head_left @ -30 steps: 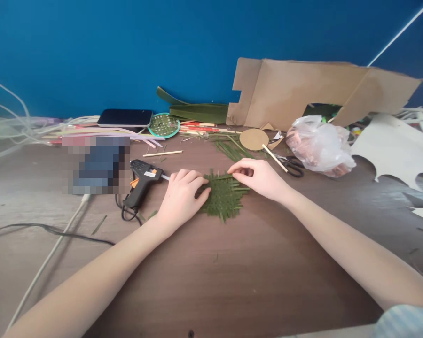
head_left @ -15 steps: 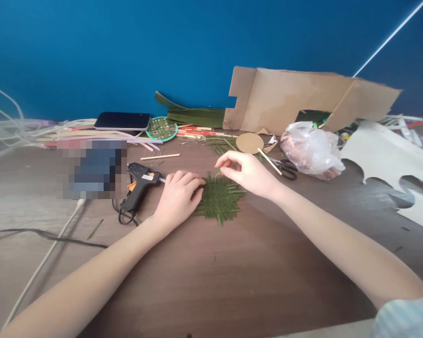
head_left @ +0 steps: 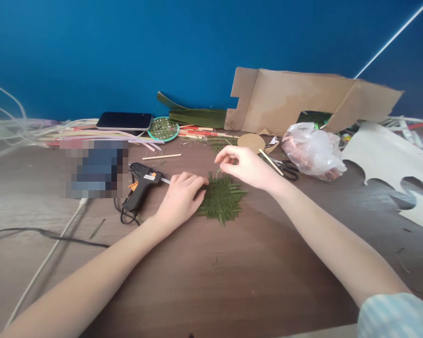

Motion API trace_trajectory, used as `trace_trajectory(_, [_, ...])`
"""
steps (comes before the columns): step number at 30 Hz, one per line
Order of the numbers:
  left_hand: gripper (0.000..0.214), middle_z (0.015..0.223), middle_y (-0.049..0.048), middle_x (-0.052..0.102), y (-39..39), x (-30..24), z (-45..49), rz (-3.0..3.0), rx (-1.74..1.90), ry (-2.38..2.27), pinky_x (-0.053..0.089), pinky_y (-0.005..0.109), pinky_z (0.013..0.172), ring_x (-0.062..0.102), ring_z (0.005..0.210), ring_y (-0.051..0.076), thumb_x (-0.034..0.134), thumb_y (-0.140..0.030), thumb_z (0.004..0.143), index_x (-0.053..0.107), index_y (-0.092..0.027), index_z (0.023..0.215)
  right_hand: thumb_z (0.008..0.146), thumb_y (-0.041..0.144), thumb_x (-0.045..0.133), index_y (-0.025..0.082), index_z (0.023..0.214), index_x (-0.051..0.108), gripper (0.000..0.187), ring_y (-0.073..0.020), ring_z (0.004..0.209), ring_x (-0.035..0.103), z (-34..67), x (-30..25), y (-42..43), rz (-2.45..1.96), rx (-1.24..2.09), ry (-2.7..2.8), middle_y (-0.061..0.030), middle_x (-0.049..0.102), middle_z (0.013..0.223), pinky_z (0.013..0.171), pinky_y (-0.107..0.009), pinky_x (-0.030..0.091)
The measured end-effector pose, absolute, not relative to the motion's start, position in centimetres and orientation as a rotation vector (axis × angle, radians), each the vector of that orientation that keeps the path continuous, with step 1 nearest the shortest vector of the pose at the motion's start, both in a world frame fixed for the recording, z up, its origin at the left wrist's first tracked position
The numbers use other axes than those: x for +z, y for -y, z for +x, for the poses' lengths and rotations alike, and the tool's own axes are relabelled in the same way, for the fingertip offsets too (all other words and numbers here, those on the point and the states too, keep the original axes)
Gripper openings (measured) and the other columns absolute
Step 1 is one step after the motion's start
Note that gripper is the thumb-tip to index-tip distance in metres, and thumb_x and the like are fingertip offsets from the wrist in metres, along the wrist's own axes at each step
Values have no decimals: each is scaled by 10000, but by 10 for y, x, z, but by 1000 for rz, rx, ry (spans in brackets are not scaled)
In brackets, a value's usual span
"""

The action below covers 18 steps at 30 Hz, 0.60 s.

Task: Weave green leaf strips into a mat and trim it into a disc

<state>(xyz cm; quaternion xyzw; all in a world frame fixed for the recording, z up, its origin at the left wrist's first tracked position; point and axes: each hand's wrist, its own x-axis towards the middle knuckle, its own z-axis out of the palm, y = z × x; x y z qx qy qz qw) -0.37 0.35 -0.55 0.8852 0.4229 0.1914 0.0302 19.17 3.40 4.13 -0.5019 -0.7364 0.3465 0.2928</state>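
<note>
A small mat [head_left: 223, 199] woven from green leaf strips lies flat on the brown table, its strip ends sticking out unevenly. My left hand [head_left: 183, 195] rests on the mat's left edge, fingers lightly bent and thumb apart. Just above the far edge, my right hand [head_left: 245, 166] is closed in a pinch. A thin pale-green leaf strip [head_left: 218, 172] shows below its fingertips and seems to be held there; the grip itself is partly hidden. Left of my left hand lies a black glue gun [head_left: 143, 185] with a glue stick in its back.
Scissors [head_left: 287, 169], a stick [head_left: 270, 162] and a cardboard disc [head_left: 251, 142] lie beyond my right arm. A plastic bag [head_left: 313, 150] and cut white sheet [head_left: 380, 159] are to the right. Folded cardboard [head_left: 285, 101] stands against the wall. Cables [head_left: 49, 257] cross the left side.
My right hand has risen slightly away from the mat, its fingers still pinched. My left hand stays on the mat's left edge. The whole view has shifted a little.
</note>
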Motion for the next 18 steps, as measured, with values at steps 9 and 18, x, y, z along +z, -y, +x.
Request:
trace_trajectory(9, [334, 902, 57, 663, -4, -3, -3, 3011, 545, -1189, 365, 379, 777, 543, 887, 235, 443, -153, 871, 536, -195, 1190, 762, 107, 521, 162, 846, 582, 117, -119, 715, 585, 177, 44, -32, -1159, 1026, 1840, -2, 614, 758, 675, -260, 459])
trace_trajectory(18, [304, 912, 55, 645, -5, -5, -5, 2867, 596, -1246, 369, 360, 793, 543, 908, 228, 459, -172, 854, 504, -173, 1154, 755, 122, 522, 161, 821, 596, 106, -123, 702, 574, 179, 38, -35, -1206, 968, 1897, -15, 625, 774, 638, -253, 452])
